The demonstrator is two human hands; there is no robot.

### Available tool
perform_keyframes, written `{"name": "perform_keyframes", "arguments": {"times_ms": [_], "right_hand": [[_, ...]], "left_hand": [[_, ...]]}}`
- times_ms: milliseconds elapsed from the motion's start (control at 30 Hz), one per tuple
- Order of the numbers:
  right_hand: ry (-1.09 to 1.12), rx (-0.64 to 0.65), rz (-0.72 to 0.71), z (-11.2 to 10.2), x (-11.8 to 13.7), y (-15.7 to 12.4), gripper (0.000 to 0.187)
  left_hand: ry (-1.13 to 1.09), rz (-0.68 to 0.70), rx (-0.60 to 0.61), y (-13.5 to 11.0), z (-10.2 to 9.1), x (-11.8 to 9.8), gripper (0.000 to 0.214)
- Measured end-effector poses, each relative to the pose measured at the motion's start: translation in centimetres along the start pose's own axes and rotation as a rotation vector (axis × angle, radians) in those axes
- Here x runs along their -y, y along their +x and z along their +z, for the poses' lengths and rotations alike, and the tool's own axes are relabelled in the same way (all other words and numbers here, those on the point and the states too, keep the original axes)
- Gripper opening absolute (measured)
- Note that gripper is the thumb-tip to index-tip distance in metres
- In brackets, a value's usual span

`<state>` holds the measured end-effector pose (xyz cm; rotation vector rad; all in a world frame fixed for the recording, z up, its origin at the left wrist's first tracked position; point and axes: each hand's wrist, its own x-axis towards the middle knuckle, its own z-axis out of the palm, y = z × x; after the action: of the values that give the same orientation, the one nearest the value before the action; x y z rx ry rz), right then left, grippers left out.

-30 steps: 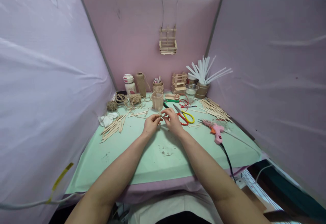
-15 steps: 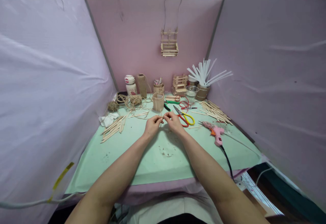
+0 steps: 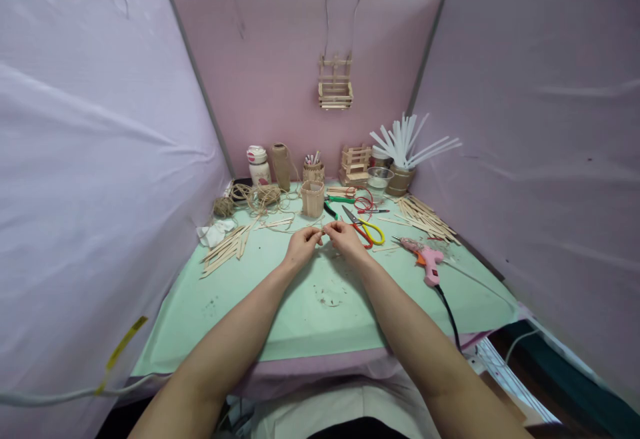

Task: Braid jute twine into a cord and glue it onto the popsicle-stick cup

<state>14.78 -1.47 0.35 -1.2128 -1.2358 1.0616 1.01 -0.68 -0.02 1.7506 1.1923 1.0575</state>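
Note:
My left hand (image 3: 303, 244) and my right hand (image 3: 344, 236) meet over the middle of the table, fingertips nearly touching. Both are closed in a pinch on a thin strand that looks like jute twine; most of it is hidden by the fingers. Just beyond them stands a small cup made of wooden sticks (image 3: 313, 199). Loose jute twine (image 3: 260, 198) lies tangled behind and to the left. Close to my right hand are scissors (image 3: 367, 229) with one red and one yellow handle, and green-handled pliers (image 3: 341, 199).
A pink glue gun (image 3: 427, 259) lies at right, its black cord running over the front edge. Wooden sticks (image 3: 225, 252) lie at left, with more sticks (image 3: 427, 219) at right. Along the back stand a bottle (image 3: 259, 167), a twine spool (image 3: 281, 167), a clear bowl (image 3: 380, 179) and a pot of white glue sticks (image 3: 401, 179).
The view has shifted slightly, so everything sits a little further right. Both hands keep their pinch, with barely any movement of the fingers.

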Motion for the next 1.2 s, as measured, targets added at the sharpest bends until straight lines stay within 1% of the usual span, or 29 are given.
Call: {"name": "perform_keyframes", "arguments": {"times_ms": [233,367,500,600,767,1000,1200], "right_hand": [[0.038,0.058,0.074,-0.1,-0.1,0.2,0.026],[-0.012,0.026,-0.005,0.0,0.0,0.3,0.024],[-0.12,-0.042,-0.106,0.1,-0.2,0.5,0.024],[-0.159,-0.042,-0.156,0.2,-0.7,0.7,0.024],[-0.205,-0.022,-0.203,0.1,-1.1,0.9,0.022],[-0.273,-0.058,-0.26,0.2,-0.9,0.7,0.019],[-0.296,-0.059,-0.265,0.3,-1.0,0.5,0.018]], "left_hand": [[0.002,0.055,-0.02,0.0,0.0,0.0,0.029],[-0.029,0.026,-0.046,-0.1,0.2,-0.1,0.028],[-0.076,-0.002,-0.128,-0.2,0.4,0.0,0.025],[-0.109,-0.025,-0.151,-0.1,0.5,0.0,0.024],[-0.143,-0.049,-0.173,0.0,0.4,-0.1,0.022],[-0.142,-0.043,-0.199,0.0,0.2,0.0,0.02],[-0.152,0.008,-0.23,0.1,0.4,0.4,0.018]]}}
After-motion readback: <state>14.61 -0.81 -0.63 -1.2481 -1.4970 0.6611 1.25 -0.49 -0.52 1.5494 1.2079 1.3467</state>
